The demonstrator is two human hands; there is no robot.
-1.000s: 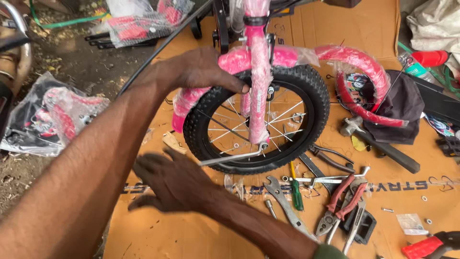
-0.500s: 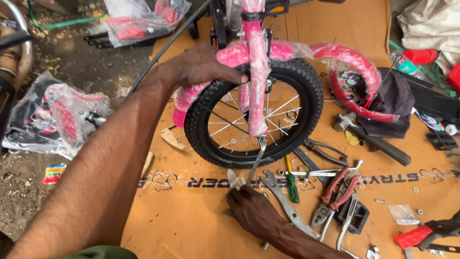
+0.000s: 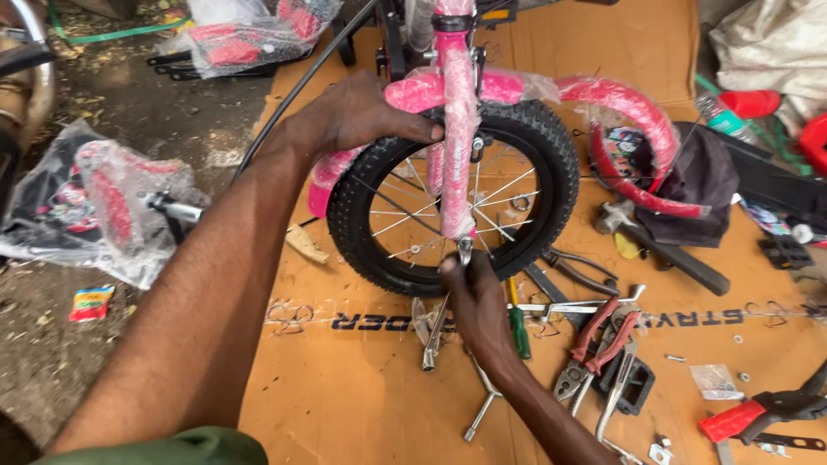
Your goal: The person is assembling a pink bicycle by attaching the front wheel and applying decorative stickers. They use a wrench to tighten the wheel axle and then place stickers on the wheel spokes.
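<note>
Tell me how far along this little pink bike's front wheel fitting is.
Done: the wheel already sits between the pink fork legs. In hand: the left hand steadies the tyre top, while the right hand works at the axle end. Left: a mudguard and black pedal lie loose on the cardboard.

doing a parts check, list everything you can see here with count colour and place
bicycle wheel: one, black tyre, silver spokes, centre, on cardboard
fork: one, pink, plastic-wrapped, astride the wheel
mudguard: one, pink, wrapped, right of wheel
cardboard sheet: one, brown, under everything
pliers: one, red handles, lower right
screwdriver: one, green handle, beside right hand
wrapped parts: one bundle, pink in clear plastic, left
pedal: one, black, lower right
left hand: gripping tyre top and fork
right hand: at the fork's lower end; grip unclear
</note>
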